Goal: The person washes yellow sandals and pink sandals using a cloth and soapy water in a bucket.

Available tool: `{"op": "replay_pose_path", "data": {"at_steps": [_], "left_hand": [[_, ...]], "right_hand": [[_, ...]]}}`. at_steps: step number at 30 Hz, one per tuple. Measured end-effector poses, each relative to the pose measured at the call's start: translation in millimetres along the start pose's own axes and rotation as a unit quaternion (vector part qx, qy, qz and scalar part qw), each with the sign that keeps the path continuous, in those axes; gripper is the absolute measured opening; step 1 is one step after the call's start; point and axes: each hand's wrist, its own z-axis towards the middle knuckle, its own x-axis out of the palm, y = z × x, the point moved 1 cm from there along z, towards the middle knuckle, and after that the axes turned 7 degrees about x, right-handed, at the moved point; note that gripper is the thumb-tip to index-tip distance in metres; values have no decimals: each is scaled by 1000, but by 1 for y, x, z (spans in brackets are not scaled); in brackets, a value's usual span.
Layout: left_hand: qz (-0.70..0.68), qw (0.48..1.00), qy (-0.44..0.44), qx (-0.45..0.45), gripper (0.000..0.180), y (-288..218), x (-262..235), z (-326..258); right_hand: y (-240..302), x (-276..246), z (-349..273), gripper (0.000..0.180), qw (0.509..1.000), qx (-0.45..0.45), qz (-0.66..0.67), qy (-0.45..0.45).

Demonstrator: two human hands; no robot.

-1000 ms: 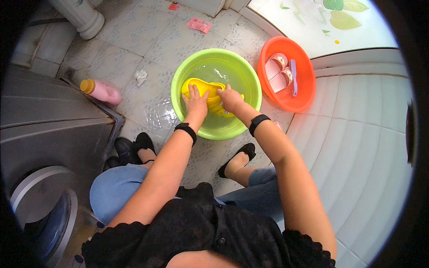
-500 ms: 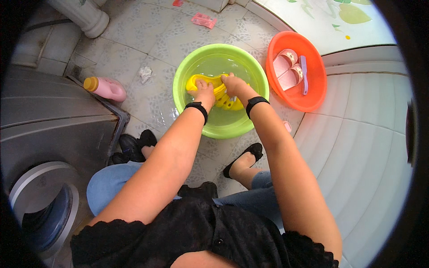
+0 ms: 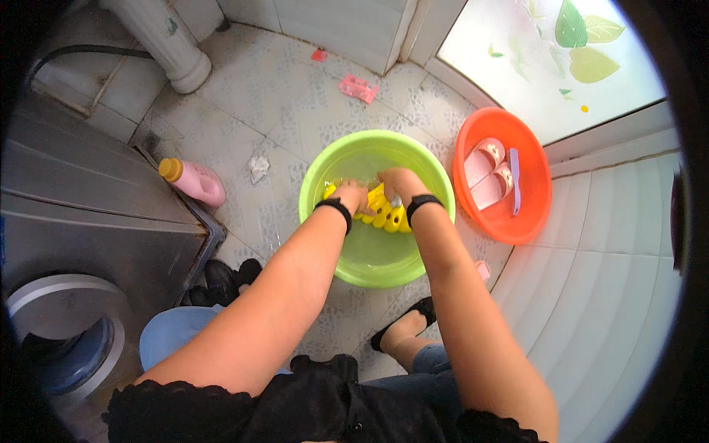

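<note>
A light green basin (image 3: pixel 319 260) of water stands on the floor in front of me. In it lies a yellow clog (image 3: pixel 385 215) with holes across its upper, partly under the water. My left hand (image 3: pixel 353 196) grips the clog's left part, its fingers bent around it. My right hand (image 3: pixel 399 185) holds the clog at its upper right side, with most of the fingertips hidden. A small whitish bit shows beside the right hand. Both wrists wear black bands.
An orange basin (image 3: pixel 538 230) to the right holds pink slippers (image 3: pixel 489 186) and a purple brush (image 3: pixel 515 181). A pink bottle (image 3: pixel 198 183) with a yellow cap, crumpled paper (image 3: pixel 258 168) and a pink wrapper (image 3: pixel 359 88) lie on the tiles. A washing machine (image 3: pixel 111 229) is at left.
The whole view has shifted, so the basins sit lower in the picture. The clog is now deeper in the water, its yellow opening less visible; both hands remain on it.
</note>
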Motion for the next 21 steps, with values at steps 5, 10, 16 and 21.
{"op": "replay_pose_path", "data": {"at_steps": [5, 10, 16, 21], "left_hand": [[-7, 985, -163, -48, 66, 5, 63, -26], [-45, 962, -242, -120, 46, -9, 120, -49], [-218, 935, -247, -131, 31, -51, 85, -64], [-261, 905, -331, -60, 29, -24, 118, -23]], "right_hand": [[36, 35, -44, 16, 978, -33, -68, -195], [53, 76, -80, 24, 984, -24, -56, -167], [42, 53, -112, 29, 985, -44, -117, -120], [82, 27, -132, 30, 931, -103, -342, -76]]}}
